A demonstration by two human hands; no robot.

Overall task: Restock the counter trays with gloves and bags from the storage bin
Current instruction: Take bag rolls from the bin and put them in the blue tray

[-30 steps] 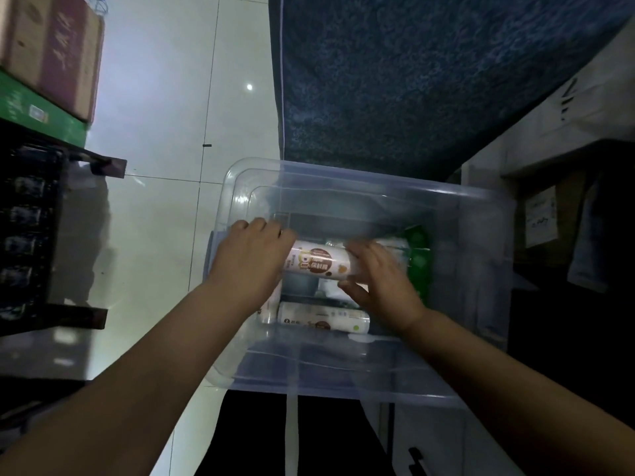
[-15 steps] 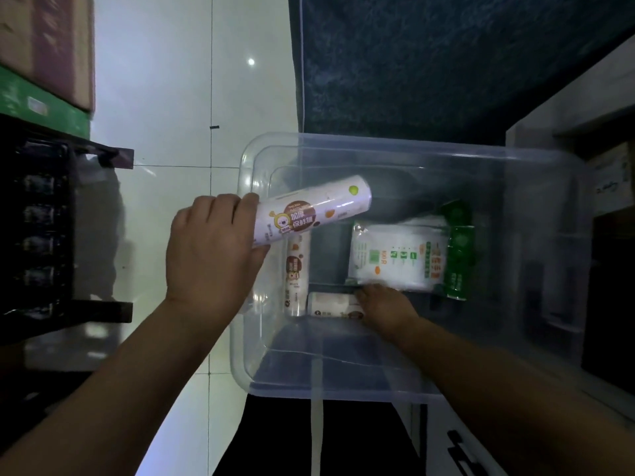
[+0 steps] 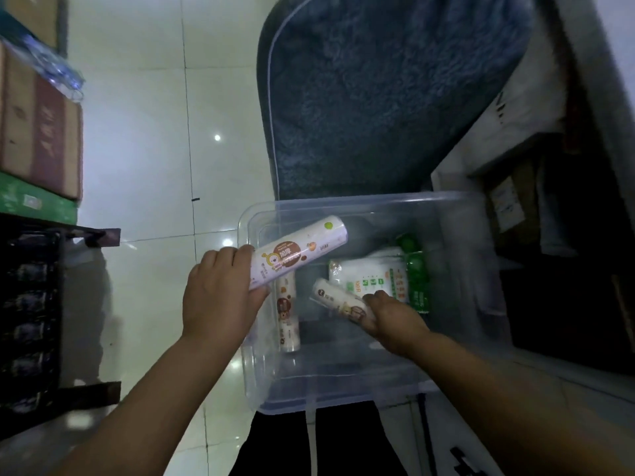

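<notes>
Far left there's a stack of cardboard boxes [image 3: 37, 132] sitting on a dark crate rack [image 3: 31, 321], all on glossy white floor tiles [image 3: 137, 166] that throw back the light. Your left hand [image 3: 220, 300] is wrapped around the near end of a smooth white cylinder, a bag roll [image 3: 295, 257] with a brown-and-orange label, tilted up and to the right over the left rim of the storage bin [image 3: 457, 269]. The bin is clear, thin plastic, rectangular with rounded corners, sitting on the floor with a fuzzy dark blue mat [image 3: 378, 97] under its far edge. Another roll [image 3: 288, 314] lies flat along the bin's left wall. Your right hand [image 3: 395, 319] is down inside the bin, fingers closed on a third roll [image 3: 338, 298], angled toward the far left corner. Just behind it, near the middle of the bin, is a flat, crinkly white glove pack [image 3: 371, 273] with green print, and green packets [image 3: 415, 269] are tucked against its right side.
</notes>
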